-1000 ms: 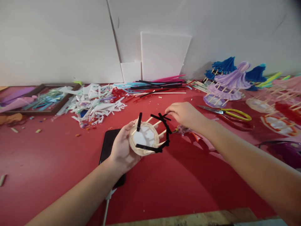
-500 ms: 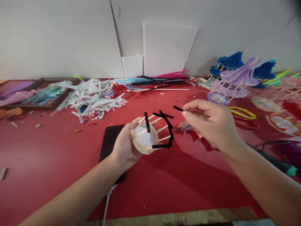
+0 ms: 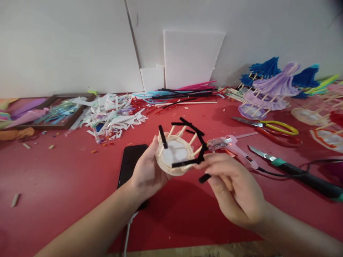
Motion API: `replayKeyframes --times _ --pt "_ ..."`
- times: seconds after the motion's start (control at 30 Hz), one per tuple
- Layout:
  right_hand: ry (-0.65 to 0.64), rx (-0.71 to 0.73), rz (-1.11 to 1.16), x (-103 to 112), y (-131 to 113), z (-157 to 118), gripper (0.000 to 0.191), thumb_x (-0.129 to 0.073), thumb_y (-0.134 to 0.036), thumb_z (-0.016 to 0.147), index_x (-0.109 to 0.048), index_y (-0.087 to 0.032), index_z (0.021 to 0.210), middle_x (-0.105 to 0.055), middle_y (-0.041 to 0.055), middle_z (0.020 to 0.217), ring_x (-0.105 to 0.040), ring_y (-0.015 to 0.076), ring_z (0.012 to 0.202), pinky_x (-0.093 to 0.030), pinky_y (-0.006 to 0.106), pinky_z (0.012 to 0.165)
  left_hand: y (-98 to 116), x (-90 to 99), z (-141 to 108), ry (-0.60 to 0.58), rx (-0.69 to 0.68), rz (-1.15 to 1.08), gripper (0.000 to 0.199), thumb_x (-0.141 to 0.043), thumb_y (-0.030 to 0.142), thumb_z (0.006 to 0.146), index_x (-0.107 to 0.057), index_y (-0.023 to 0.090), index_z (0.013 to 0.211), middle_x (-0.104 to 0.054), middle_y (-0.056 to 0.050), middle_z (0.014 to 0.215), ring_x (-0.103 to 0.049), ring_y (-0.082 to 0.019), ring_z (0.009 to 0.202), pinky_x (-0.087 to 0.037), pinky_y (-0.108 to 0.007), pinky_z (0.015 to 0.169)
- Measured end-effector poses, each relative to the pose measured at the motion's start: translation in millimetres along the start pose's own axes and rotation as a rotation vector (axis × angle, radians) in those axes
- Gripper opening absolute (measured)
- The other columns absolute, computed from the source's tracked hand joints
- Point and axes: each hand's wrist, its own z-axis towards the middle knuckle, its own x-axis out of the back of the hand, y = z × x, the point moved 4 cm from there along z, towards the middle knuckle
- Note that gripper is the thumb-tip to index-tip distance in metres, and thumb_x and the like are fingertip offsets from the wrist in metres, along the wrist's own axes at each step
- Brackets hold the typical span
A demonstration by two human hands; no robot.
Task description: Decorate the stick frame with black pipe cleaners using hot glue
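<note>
In my left hand (image 3: 148, 171) I grip a small round craft frame (image 3: 173, 167) by its left side. It has a white base with a cream rim, and thin wooden sticks stand up from it. Black pipe cleaner pieces (image 3: 199, 137) join several stick tops in a partial ring, and one piece leans at the left. My right hand (image 3: 233, 185) pinches a short black pipe cleaner piece (image 3: 205, 178) between thumb and fingers. Its fingertips are close to the near right corner of the ring; whether they touch it I cannot tell.
A pink glue gun (image 3: 241, 153), scissors (image 3: 278, 128) and a craft knife (image 3: 294, 171) lie to the right. A phone (image 3: 131, 160) sits under my left hand. White scraps (image 3: 115, 114) and pipe cleaners (image 3: 184, 93) lie behind; finished umbrella-like crafts (image 3: 273, 85) stand at back right.
My right hand has come down and nearer with the short black piece, uncovering the scissors and glue gun. The frame has shifted slightly right in view and tilted.
</note>
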Motion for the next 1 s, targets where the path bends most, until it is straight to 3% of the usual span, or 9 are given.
replayKeyframes --times 0.1,0.2,0.33,0.47,0.53,0.7,0.8,0.9,1.0 --pt "-0.03 0.191 -0.18 0 -7 4 0.032 -0.051 -0.003 0.082 -0.056 -0.021 0.108 -0.072 0.0095 0.098 -0.07 0.0215 0.099 -0.061 0.032 0.082 3 -2.8 -3 -0.025 -0.008 -0.077 0.037 -0.044 0.021 0.085 -0.061 0.018 0.118 -0.073 -0.006 0.09 -0.071 -0.026 0.082 -0.057 -0.039 0.071" --pt "-0.021 0.273 -0.245 0 -10 7 0.037 -0.05 -0.001 0.08 -0.056 -0.019 0.111 -0.073 0.0117 0.104 -0.069 0.0225 0.103 -0.06 0.035 0.089 3 -2.3 -5 -0.065 0.015 -0.108 0.047 -0.046 0.016 0.081 -0.056 0.022 0.126 -0.073 -0.005 0.093 -0.071 -0.024 0.08 -0.057 -0.036 0.068" --pt "0.001 0.228 -0.184 5 -2 1 0.039 -0.052 0.0 0.078 -0.058 -0.022 0.11 -0.072 0.0104 0.109 -0.069 0.0243 0.107 -0.061 0.037 0.087 -1 -4.2 -12 -0.235 0.081 -0.001 0.039 -0.057 0.034 0.088 -0.057 0.024 0.126 -0.073 -0.007 0.102 -0.071 -0.024 0.091 -0.057 -0.036 0.076" --pt "0.004 0.129 -0.114 12 10 -3 0.033 -0.054 -0.002 0.079 -0.06 -0.025 0.101 -0.071 0.0088 0.113 -0.067 0.0261 0.11 -0.061 0.04 0.088 -2 -9.0 -19 -0.366 0.038 0.141 0.065 -0.079 0.043 0.071 -0.056 0.026 0.129 -0.068 -0.011 0.12 -0.066 -0.03 0.109 -0.056 -0.036 0.084" --pt "0.008 0.118 -0.071 14 12 0 0.031 -0.055 -0.001 0.078 -0.059 -0.025 0.098 -0.07 0.0088 0.114 -0.067 0.0259 0.111 -0.06 0.04 0.09 -1 -10.6 -19 -0.376 -0.003 0.193 0.071 -0.084 0.04 0.066 -0.057 0.026 0.129 -0.068 -0.011 0.123 -0.066 -0.029 0.111 -0.056 -0.034 0.085" --pt "-0.021 0.16 0.029 18 7 7 0.033 -0.051 0.0 0.081 -0.053 -0.026 0.101 -0.072 0.0064 0.104 -0.069 0.0239 0.107 -0.063 0.041 0.085 -2 -14.1 -19 -0.443 -0.007 0.24 0.054 -0.087 0.037 0.06 -0.072 0.019 0.108 -0.075 -0.01 0.101 -0.072 -0.024 0.094 -0.056 -0.025 0.077" --pt "-0.048 0.174 0.019 20 4 6 0.033 -0.052 -0.003 0.082 -0.052 -0.026 0.105 -0.069 0.0081 0.108 -0.068 0.0248 0.108 -0.063 0.04 0.083 -4 -13.7 -19 -0.451 0.012 0.22 0.055 -0.088 0.035 0.059 -0.072 0.021 0.109 -0.075 -0.008 0.101 -0.072 -0.023 0.093 -0.056 -0.025 0.078" --pt "0.031 0.147 -0.078 23 5 4 0.029 -0.051 -0.003 0.081 -0.054 -0.027 0.098 -0.065 0.0086 0.109 -0.068 0.0256 0.104 -0.063 0.04 0.079 -4 -10.9 -18 -0.405 -0.037 0.253 0.07 -0.089 0.038 0.057 -0.066 0.023 0.121 -0.071 -0.01 0.116 -0.068 -0.029 0.106 -0.057 -0.031 0.084" --pt "0.197 0.173 -0.198 31 4 3 0.026 -0.051 -0.004 0.079 -0.056 -0.026 0.09 -0.057 0.0058 0.098 -0.067 0.0231 0.095 -0.062 0.039 0.075 -2 -7.3 -16 -0.369 -0.111 0.295 0.09 -0.089 0.039 0.056 -0.051 0.027 0.137 -0.067 -0.012 0.124 -0.062 -0.033 0.116 -0.054 -0.038 0.092"
